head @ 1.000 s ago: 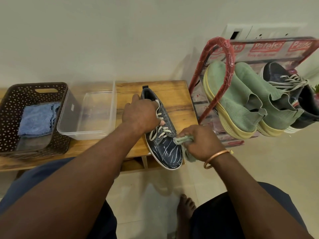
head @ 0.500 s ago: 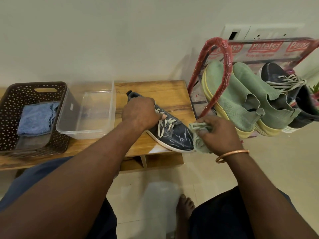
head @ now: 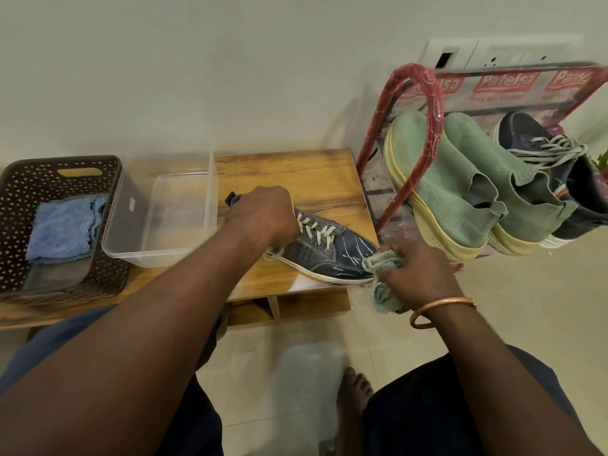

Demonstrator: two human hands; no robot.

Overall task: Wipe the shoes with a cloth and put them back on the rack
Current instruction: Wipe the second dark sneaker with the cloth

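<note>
Head view looks down on a wooden counter (head: 296, 172) where a navy shoe (head: 329, 255) with pale laces lies on its sole near the front right corner, toe pointing right toward the rack (head: 434, 103). The left hand (head: 263, 218) is curled over the shoe's heel and collar end, gripping it against the counter. The right hand (head: 414, 268), a copper bangle (head: 441, 307) on its wrist, is closed round a crumpled green cloth (head: 381, 260), which touches the shoe's toe cap; part of the cloth hangs out below the hand, past the counter's edge. Pale streaks show across the shoe's toe (whether marks or sheen, I cannot tell). Just right of the counter the rack, its frame wrapped in red printed plastic, carries a pair of green slip-on shoes (head: 460, 199) with yellowish soles, tilted heel-down, and beside them a second navy shoe (head: 526, 136) with pale laces. On the counter's left half sits a clear plastic tub (head: 171, 212), and left of that a brown perforated basket (head: 19, 199) holding a folded blue cloth (head: 62, 228). A bare foot (head: 355, 390) rests on the tiled floor (head: 510, 307) between the person's knees.
</note>
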